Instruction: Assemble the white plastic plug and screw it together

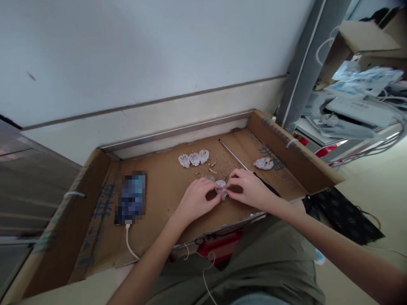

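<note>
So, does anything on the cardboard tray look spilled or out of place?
Yes. Small brass-coloured bits lie scattered loose on the cardboard tray, between the row of three white plugs and both hands. One white plug lies apart, right.

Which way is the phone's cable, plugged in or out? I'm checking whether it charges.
Plugged in: the white cable meets the bottom edge of the phone, lying flat on the cardboard tray. Charging itself cannot be told.

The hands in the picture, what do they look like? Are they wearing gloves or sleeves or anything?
No gloves and no sleeves. The left hand and the right hand are both bare, and both forearms are uncovered all the way to the picture's edge. No watch, ring or bracelet shows on either wrist or on the fingers. The fingers are slim. The only clothing in view is olive-green fabric below the arms.
</note>
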{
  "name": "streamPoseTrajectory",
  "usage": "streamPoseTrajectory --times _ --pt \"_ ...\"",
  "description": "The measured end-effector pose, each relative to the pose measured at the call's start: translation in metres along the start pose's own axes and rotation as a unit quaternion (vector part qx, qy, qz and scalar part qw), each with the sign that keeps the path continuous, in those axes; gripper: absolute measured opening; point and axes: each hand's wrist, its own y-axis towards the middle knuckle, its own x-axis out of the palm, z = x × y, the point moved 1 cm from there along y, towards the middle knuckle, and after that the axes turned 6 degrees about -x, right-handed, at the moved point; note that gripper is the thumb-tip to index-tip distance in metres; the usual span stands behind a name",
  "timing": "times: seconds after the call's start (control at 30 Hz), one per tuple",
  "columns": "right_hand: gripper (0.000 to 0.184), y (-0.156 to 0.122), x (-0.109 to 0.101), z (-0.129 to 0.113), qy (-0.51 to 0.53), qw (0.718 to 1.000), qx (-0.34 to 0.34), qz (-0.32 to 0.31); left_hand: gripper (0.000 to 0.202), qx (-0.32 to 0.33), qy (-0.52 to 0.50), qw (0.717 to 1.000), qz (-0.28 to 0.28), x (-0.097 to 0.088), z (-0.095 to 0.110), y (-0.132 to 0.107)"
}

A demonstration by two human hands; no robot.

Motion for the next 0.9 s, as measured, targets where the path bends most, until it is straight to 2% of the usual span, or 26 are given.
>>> streamPoseTrajectory --times 0.13,0.33,0.5,0.7,0.8,0.9 --pt "0.014 -0.004 -0.003 -0.003 0.018 1.000 0.016 0.010 0.018 0.008 0.002 1.000 0.008 -0.007 -0.003 -0.002" --pt "0.012 -0.013 0.009 -0.011 0.030 0.999 0.011 -0.001 0.025 -0.009 0.048 0.999 0.007 -0.019 -0.019 -0.004" --pt "0.017 0.003 0.005 0.009 -0.001 1.000 0.022 -0.010 0.018 -0.004 0.056 0.998 -0.006 -0.017 -0.030 0.005" --pt "0.025 0.031 -0.005 0.032 -0.030 0.999 0.038 -0.021 0.015 0.002 0.048 0.999 0.021 -0.006 -0.026 0.000" --pt "0.018 0.032 -0.008 0.020 -0.028 0.999 0.039 -0.012 0.021 -0.005 0.023 0.999 0.024 -0.005 -0.025 -0.004" --pt "0.016 0.027 -0.006 -0.004 -0.023 0.999 0.033 -0.012 0.029 -0.036 -0.006 0.999 0.034 -0.006 -0.026 -0.004"
